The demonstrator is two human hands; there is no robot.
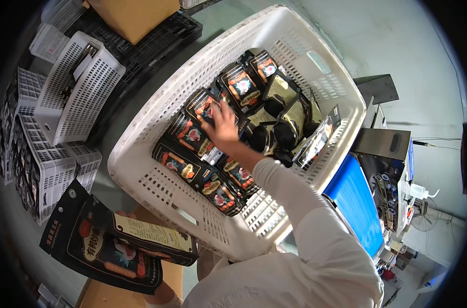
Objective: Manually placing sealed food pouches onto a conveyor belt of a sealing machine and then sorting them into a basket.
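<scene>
A big white perforated plastic basket (141, 173) stands before me, holding many black printed pouches. Inside it, my right hand (222, 127) reaches over a black pouch (199, 102) at the left side, fingers spread and touching or just above it. Pouches with gold backs (291, 119) lie jumbled at the right of the heap. At the lower left, outside the basket, my left hand (162, 294) is mostly hidden behind a large black pouch (106, 250) and a second one with a cream side panel (156, 235), both held together.
Stacked white crates (56, 165), some full of black pouches, stand at the left. A black pallet (156, 42) bears a cardboard box (135, 15). To the right are a blue conveyor belt (356, 200) and a metal machine (387, 142). A brown cardboard surface (172, 277) lies below.
</scene>
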